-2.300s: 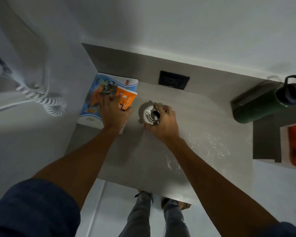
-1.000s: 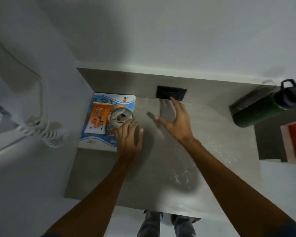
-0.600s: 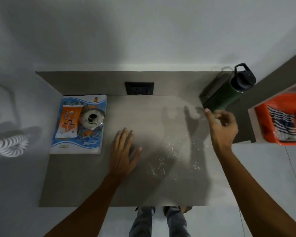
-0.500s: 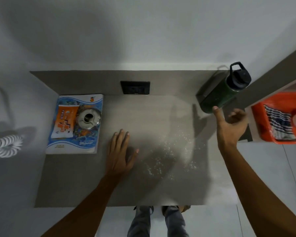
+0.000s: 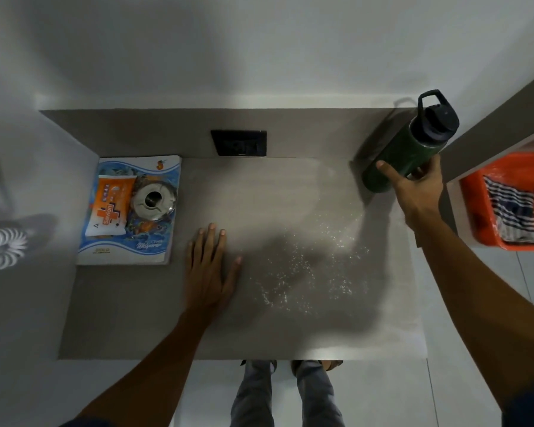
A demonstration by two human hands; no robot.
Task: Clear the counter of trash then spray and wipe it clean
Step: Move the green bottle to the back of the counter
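— What lies out past the left hand's little-finger side?

— A blue notebook (image 5: 130,211) flat on the grey counter (image 5: 130,309), well apart from the left hand (image 5: 208,269). An orange wipes packet (image 5: 110,204) lies on its cover, and a round metal ashtray (image 5: 153,201) sits just beside the packet, also on the notebook.

— And the left hand itself?

— Open, palm down, fingers spread, flat on the counter and gripping nothing.

— Beyond its thumb?

— White crumbs (image 5: 302,272) are scattered over the counter between the two hands (partly in the arm's shadow). Up past the fingertips, a black wall socket (image 5: 238,142) is set in the back wall.

— The right hand?

— The right hand (image 5: 413,189) is wrapped around the lower body of a dark green bottle (image 5: 410,149) with a black lid, thumb on one side and fingers on the far side. The bottle stands at the counter's far corner.

— Anything outside that wrist?

— An orange basket (image 5: 469,192) with a striped cloth (image 5: 509,211) inside, near the hand.
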